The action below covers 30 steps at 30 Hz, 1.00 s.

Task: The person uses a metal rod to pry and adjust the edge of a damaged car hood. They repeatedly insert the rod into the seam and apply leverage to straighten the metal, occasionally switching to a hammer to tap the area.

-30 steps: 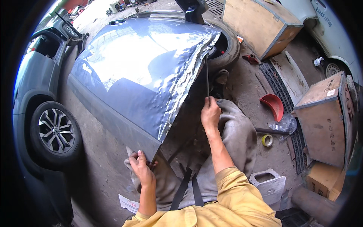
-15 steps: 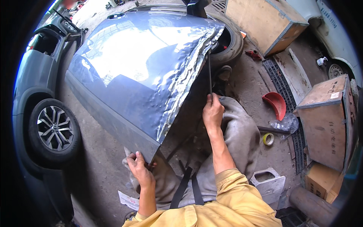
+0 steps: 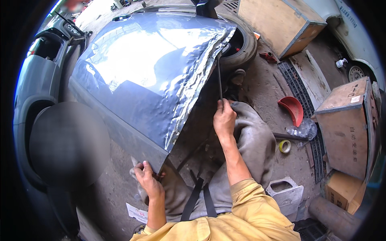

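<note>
A dented grey-blue car door panel [image 3: 128, 96] lies across the middle of the head view, with a crumpled, shiny band along its right edge. My left hand [image 3: 150, 180] grips its lower near corner, thumb on top. My right hand [image 3: 224, 118] is closed on a thin dark metal rod [image 3: 220, 80], which reaches up under the crumpled edge; its far tip is hidden. A tyre [image 3: 249, 48] lies beneath the panel's far right part. My grey-trousered legs [image 3: 257, 148] are below the panel and around my arms.
At left stands a dark car [image 3: 28, 80], part hidden by a round blur. At right are wooden crates [image 3: 341, 132], a red curved piece [image 3: 291, 110], tape [image 3: 284, 146], a plastic bag, cardboard box [image 3: 341, 188], metal plate [image 3: 283, 201], cylinder [image 3: 333, 217] and white van [image 3: 362, 44].
The rod and my right hand moved slightly up and right, then a little back left. The panel shifted slightly with them in view. A round blur now covers the left car's wheel.
</note>
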### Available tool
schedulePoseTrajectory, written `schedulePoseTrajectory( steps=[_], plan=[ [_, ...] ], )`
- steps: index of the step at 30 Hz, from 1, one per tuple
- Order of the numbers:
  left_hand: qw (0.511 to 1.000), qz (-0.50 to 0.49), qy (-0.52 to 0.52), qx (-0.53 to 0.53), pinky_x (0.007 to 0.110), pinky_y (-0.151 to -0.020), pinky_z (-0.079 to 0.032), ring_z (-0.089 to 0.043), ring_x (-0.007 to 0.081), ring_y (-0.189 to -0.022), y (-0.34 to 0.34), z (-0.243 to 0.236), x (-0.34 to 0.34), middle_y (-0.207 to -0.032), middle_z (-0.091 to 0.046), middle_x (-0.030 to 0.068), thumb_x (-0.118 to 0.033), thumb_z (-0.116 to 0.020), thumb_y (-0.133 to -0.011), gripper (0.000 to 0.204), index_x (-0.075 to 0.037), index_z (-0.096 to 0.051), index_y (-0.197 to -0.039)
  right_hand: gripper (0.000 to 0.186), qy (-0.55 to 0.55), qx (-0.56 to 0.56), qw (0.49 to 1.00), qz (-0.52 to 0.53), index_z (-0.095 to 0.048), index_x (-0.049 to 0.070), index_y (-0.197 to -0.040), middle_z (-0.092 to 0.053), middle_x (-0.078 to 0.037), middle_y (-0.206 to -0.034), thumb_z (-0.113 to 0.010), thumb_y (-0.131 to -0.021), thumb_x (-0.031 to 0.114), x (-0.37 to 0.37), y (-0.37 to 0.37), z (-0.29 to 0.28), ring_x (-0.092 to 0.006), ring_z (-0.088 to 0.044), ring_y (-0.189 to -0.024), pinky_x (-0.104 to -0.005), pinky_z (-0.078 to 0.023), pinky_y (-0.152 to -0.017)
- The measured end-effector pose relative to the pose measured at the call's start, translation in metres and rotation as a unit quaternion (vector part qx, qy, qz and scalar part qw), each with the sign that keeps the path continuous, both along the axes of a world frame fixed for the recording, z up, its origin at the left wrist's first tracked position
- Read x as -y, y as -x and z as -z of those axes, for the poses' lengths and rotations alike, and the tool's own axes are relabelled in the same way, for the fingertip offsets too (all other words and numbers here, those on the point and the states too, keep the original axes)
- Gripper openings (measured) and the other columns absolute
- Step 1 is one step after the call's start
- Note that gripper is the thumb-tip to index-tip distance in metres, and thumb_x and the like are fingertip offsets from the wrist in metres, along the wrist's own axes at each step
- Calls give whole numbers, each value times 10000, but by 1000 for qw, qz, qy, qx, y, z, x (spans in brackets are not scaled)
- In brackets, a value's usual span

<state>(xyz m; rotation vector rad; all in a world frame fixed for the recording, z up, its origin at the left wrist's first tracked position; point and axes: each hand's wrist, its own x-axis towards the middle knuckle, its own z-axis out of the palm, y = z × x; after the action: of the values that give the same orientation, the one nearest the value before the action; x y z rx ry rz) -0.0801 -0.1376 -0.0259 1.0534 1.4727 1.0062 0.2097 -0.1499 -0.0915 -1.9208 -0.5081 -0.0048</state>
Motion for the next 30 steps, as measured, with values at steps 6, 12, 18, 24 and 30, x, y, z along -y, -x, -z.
schedulePoseTrajectory(
  steps=[6, 12, 18, 24, 30],
  plan=[
    [999, -18, 13, 26, 293, -519, -499, -480, 108, -596, -7, -4, 3, -785, -467, 6, -349, -605, -1007, 339, -46, -505, -1121, 211, -11, 14, 1000, 21, -634, 28, -1024, -619, -281, -682, -521, -1028, 206, -7, 6, 6, -495, -627, -698, -559, -447, -558],
    [1000, -5, 17, 25, 300, -540, -499, -512, 124, -649, -7, -6, 1, -817, -482, 20, -338, -599, -1010, 330, -48, -497, -1129, 215, -34, -1, 998, 49, -644, 30, -1053, -622, -281, -694, -535, -1027, 213, -20, 10, 31, -483, -637, -699, -543, -464, -553],
    [999, -20, 41, 26, 300, -523, -498, -517, 129, -630, -10, -15, 2, -819, -517, 32, -315, -598, -1008, 314, -45, -481, -1115, 166, 3, -108, 992, 62, -626, 61, -1098, -620, -278, -704, -544, -1018, 181, -55, 50, 102, -483, -637, -690, -532, -458, -530],
    [994, 21, -90, 51, 400, -835, -482, -596, 195, -983, -23, -1, -6, -1097, -589, 99, -270, -603, -1001, 310, -19, -479, -1132, 405, 0, -228, 974, -4, -547, -9, -1347, -650, -297, -1200, -482, -1038, 245, -111, 30, 135, -430, -637, -1120, -473, -487, -969],
    [1000, 3, 4, -8, 327, -528, -526, -573, 135, -823, -3, 2, 8, -983, -570, 79, -310, -563, -1030, 278, -55, -474, -1099, 326, 85, -282, 939, 180, -581, -24, -1124, -656, -330, -1008, -515, -1036, 283, -15, 105, 168, -520, -617, -987, -550, -481, -797]
  ],
)
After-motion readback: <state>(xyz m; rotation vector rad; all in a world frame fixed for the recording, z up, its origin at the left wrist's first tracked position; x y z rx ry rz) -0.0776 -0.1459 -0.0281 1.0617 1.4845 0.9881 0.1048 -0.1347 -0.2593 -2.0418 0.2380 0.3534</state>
